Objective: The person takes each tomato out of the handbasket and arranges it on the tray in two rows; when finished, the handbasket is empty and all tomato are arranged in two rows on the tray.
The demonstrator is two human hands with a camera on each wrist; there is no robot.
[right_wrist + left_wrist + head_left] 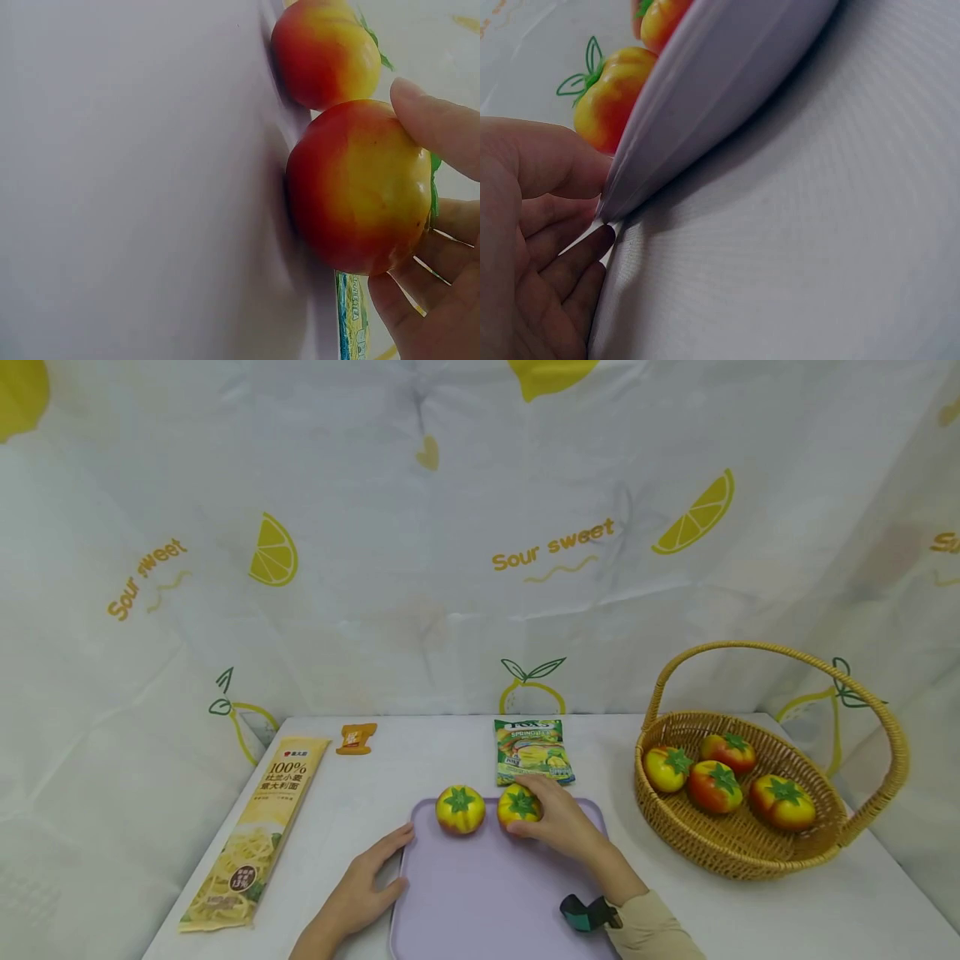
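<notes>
A lilac tray [487, 902] lies on the white table, and two red-yellow tomatoes with green tops stand at its far end. My right hand [542, 817] grips the right tomato [517, 803]; in the right wrist view my thumb and fingers [409, 300] curl round this tomato [352, 187], with the other tomato [326, 49] just beyond. The left tomato [460, 808] stands free. My left hand [378, 872] lies flat at the tray's left edge with straight fingers [570, 277], thumb against the rim [727, 67].
A wicker basket [750, 852] with a handle holds several tomatoes at the right. A green sweets bag [532, 752] lies behind the tray. A long pasta packet [255, 835] and a small orange packet [356, 737] lie at the left. A lemon-print cloth hangs behind.
</notes>
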